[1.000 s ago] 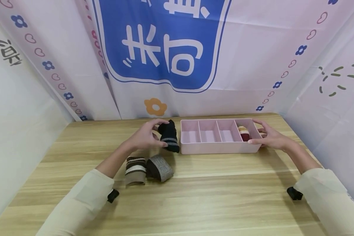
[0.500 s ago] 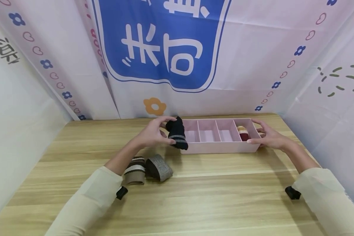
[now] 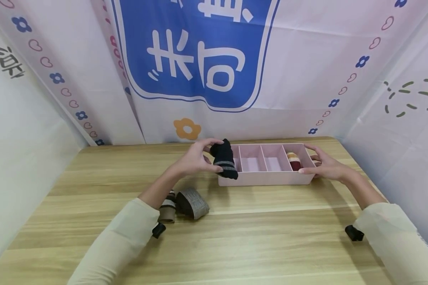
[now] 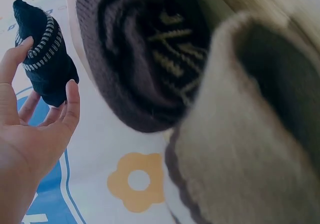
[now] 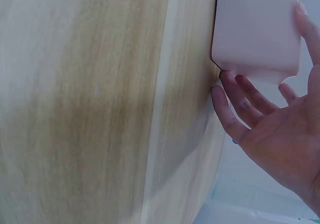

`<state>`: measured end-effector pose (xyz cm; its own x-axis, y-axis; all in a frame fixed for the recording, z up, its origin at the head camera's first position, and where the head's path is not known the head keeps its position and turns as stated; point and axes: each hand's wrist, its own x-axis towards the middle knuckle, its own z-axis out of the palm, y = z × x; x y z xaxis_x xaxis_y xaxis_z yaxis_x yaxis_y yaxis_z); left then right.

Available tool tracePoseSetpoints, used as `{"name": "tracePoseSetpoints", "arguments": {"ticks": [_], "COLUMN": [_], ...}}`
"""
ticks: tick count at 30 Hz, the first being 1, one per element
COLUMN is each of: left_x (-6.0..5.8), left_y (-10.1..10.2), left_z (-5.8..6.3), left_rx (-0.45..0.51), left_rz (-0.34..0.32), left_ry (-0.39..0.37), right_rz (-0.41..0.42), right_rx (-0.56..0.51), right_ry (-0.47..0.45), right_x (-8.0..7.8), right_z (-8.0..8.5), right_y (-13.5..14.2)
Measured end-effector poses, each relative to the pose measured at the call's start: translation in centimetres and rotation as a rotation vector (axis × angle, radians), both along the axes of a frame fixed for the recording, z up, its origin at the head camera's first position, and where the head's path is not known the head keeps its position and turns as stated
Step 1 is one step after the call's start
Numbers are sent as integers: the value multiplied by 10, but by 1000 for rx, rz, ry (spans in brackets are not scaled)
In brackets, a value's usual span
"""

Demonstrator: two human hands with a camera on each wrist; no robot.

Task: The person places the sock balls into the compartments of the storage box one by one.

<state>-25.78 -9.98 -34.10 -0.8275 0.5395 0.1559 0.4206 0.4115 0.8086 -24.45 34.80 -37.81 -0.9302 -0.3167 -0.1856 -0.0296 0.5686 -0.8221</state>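
Observation:
My left hand [image 3: 199,159] pinches a rolled black sock [image 3: 226,160] with grey stripe bands between thumb and fingers. The sock is held over the leftmost compartment of a pink divided box [image 3: 267,179], covering much of it. My right hand [image 3: 326,164] grips the box's right end, thumb at the front wall; in the right wrist view its fingertips touch the end wall [image 5: 257,34]. A yellow, white and dark red rolled sock [image 3: 293,160] lies in the rightmost compartment. The two middle compartments hold nothing.
A rolled grey sock [image 3: 194,202] and a brown striped sock [image 3: 167,211], partly hidden by my left forearm, lie on the wooden table [image 3: 256,237]. Both loom large in the left wrist view. A printed cloth [image 3: 299,79] hangs behind the table's back edge.
My left hand has carried the black sock rightward, from left of the box to over its leftmost compartment. My left forearm now covers part of the brown striped sock. My right hand stays put.

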Motion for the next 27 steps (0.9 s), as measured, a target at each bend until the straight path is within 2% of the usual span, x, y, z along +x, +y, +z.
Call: {"name": "tracePoseSetpoints", "arguments": {"ticks": [13,27], "left_x": [-3,-11], "left_y": [17,42], "left_z": [2,4], "left_rx": [21,29], "left_rz": [-10,-26], "left_ry": [-34,-52], "right_rz": [5,3], "right_rx": [50,-17], "right_ry": [23,3], "right_x": [-2,0], "right_z": [-1,0], "right_y": [1,0]}}
